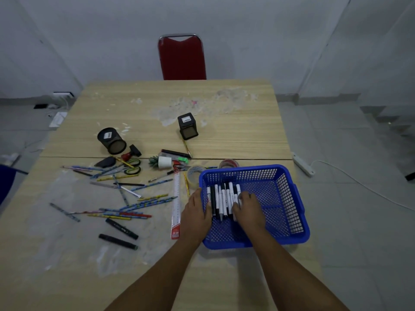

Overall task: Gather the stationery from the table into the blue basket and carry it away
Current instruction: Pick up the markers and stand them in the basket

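The blue basket [289, 198] stands on the right part of the wooden table [146, 122]. Inside it lies a row of black and white markers [222, 198]. My left hand [196, 213] reaches over the basket's left wall and touches the markers' left side. My right hand [248, 206] rests inside the basket on the right end of the row, fingers curled over the markers. Left of the basket lie a white ruler [175, 203], several pencils [143, 203], two black markers [121, 227], scissors [132, 167] and tape rolls [194, 176].
Two black pen holders [111, 140] [187, 126] lie tipped over farther back, near a stamp [131, 153] and a small white pot [164, 162]. A red chair [182, 58] stands beyond the table. A power strip [303, 163] lies on the floor to the right.
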